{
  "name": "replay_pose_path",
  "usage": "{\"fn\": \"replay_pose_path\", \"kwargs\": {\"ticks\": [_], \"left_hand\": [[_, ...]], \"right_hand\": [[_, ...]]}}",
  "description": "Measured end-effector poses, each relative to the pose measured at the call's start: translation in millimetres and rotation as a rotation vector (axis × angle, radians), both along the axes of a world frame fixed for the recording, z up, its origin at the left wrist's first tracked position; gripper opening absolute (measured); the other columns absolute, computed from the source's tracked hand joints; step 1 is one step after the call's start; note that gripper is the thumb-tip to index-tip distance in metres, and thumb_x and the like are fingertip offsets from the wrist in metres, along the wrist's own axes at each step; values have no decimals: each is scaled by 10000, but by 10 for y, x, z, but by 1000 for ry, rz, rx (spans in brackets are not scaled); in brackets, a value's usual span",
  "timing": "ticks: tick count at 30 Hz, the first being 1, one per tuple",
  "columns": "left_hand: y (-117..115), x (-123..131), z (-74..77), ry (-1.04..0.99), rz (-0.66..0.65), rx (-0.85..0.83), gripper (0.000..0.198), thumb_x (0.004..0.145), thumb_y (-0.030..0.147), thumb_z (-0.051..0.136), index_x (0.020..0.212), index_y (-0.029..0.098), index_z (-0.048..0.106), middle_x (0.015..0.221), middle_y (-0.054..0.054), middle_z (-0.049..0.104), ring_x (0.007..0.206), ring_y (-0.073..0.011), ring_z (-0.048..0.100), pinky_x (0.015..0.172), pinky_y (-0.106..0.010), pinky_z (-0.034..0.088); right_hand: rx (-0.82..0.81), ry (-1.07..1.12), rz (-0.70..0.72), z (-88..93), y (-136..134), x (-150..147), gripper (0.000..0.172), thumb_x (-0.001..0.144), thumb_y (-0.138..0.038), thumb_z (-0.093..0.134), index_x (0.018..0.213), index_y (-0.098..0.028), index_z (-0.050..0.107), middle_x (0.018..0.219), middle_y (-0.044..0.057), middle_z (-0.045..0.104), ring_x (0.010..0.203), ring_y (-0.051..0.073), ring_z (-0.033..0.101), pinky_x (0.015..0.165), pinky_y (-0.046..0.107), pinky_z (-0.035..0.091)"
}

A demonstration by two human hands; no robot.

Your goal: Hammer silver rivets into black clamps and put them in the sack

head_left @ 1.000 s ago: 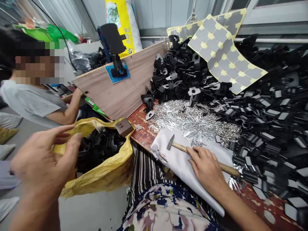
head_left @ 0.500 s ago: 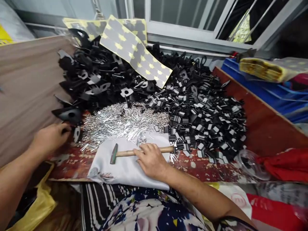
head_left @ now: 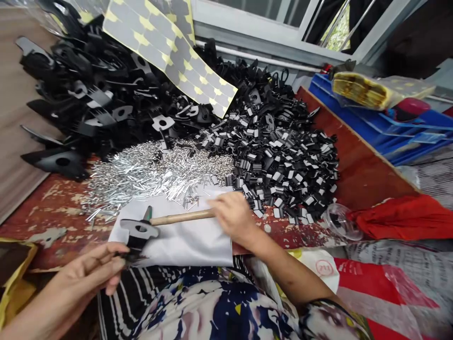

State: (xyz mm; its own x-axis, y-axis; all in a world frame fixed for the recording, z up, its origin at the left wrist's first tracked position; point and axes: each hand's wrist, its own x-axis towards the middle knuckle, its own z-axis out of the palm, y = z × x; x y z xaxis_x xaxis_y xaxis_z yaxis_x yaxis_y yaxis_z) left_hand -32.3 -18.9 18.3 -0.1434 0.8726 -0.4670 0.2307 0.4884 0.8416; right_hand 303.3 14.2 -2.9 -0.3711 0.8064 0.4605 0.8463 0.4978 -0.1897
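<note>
My left hand [head_left: 87,276] at the lower left pinches a black plastic part [head_left: 138,233] with a round hole, holding it over the near edge of a white cloth [head_left: 184,243]. My right hand [head_left: 233,217] is closed round the wooden handle of a small hammer [head_left: 177,217] that lies across the cloth, its head pointing left, just behind the black part. A spread of small silver nails [head_left: 148,170] lies right behind the cloth.
A heap of large black plastic parts [head_left: 81,104] fills the back left, small black clips [head_left: 279,160] the middle right. A sheet of grey pads on yellow backing [head_left: 166,47] rests on top. Red cloth [head_left: 399,219] and a blue crate [head_left: 375,127] are right.
The camera swung right, away from the yellow bag. My left hand took a black part from the pile's edge and brought it to the cloth. My right hand stayed on the hammer.
</note>
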Motion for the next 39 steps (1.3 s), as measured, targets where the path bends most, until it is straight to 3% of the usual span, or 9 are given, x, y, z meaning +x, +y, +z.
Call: {"fn": "replay_pose_path", "kwargs": {"ticks": [2,5,10,17,21,25,28,32,39], "left_hand": [[-25,44,-39,-49,-84,-19,308,635,584,870,831,359,792,497,54,553,469,-146,449,516,-258,375],[48,51,-156,73,-174,192,376,655,650,834,819,313,820,694,7,694,618,-195,571,570,-280,426],[89,97,-282,335,-374,489,486,797,691,657,673,233,764,656,-31,587,678,-225,584,666,-319,469],[-145,92,-275,129,-154,386,471,795,657,709,686,204,778,1151,-111,641,1140,-305,595,894,-335,532],[-206,153,-227,-121,52,198,468,696,649,817,639,185,779,1288,-105,596,1193,-317,541,777,-284,571],[-238,277,-91,-324,165,105,466,572,586,926,824,205,836,1265,-81,557,957,-235,559,637,-255,573],[-270,315,-11,-394,120,94,397,632,528,922,842,202,838,1153,-71,562,844,-177,527,615,-228,557],[-273,367,28,-471,15,82,280,759,467,857,891,223,824,1051,-46,559,791,-143,517,643,-217,549],[-71,791,115,-572,-108,130,261,712,411,885,734,174,778,1006,-34,530,770,-132,556,673,-260,594]], "right_hand": [[-49,20,-226,61,-74,388,226,1044,-211,492,1150,-171,687,983,73,686,935,218,569,859,370,438],[-154,-93,-258,56,-170,797,192,981,-170,581,1143,-162,684,1013,91,654,960,242,557,868,370,456],[-182,-284,-283,-28,-217,791,121,916,-124,616,1015,-160,676,1022,112,618,954,258,566,829,355,457],[102,-172,-333,125,36,874,196,1002,-183,481,1018,-167,676,892,101,716,854,260,627,808,383,458],[-94,317,-215,128,220,616,119,979,-253,541,1008,-218,651,911,40,746,790,197,685,747,305,519],[-227,256,-42,10,310,201,216,909,-141,530,1065,-208,664,919,45,739,837,204,682,787,309,539],[-156,-4,-15,-22,328,85,411,887,-82,497,1265,-160,638,943,89,727,916,246,651,871,363,528],[-217,-139,-90,68,320,74,253,907,-125,557,1119,-176,686,892,88,720,883,252,656,813,351,526],[-75,432,74,255,143,-248,210,941,-155,584,1084,-235,715,1014,38,767,932,206,699,1037,444,505]]}}
